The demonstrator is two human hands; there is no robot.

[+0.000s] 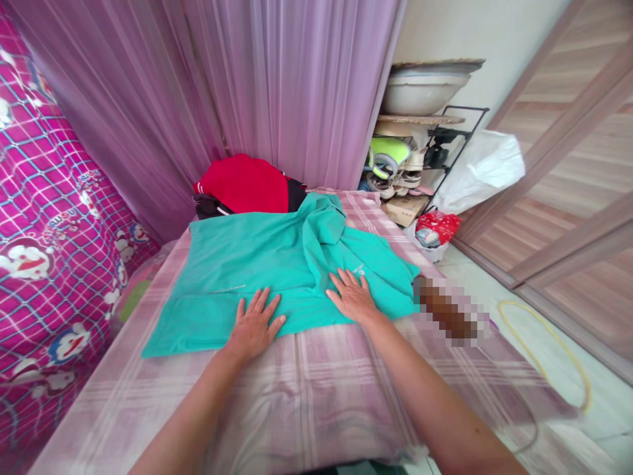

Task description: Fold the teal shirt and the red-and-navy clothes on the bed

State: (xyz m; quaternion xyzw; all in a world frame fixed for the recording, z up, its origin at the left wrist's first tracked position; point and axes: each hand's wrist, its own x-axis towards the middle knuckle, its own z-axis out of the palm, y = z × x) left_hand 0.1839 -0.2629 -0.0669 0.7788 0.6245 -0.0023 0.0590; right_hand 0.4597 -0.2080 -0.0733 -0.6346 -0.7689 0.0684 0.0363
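Observation:
A teal garment (247, 247), probably a shirt, lies spread over a plaid cloth-covered surface (297, 396). Part of it is bunched and folded over near its far edge. My left hand (253, 324) rests flat on its near edge, fingers spread. Farther right, my right hand (353, 297) lies palm down on the same fabric beside a small pale mark, its fingers also apart. Neither hand grips the cloth. Behind the teal garment sits a heap of red and black clothing (247, 185).
Purple curtains (297, 86) hang at the back, and a pink patterned cloth (59, 264) at the left. A rack (445, 152) with shoes and a basin (425, 92) stands back right, near a white bag (487, 171). A pixelated patch covers something right of the garment. A yellow hose (558, 336) lies on the floor.

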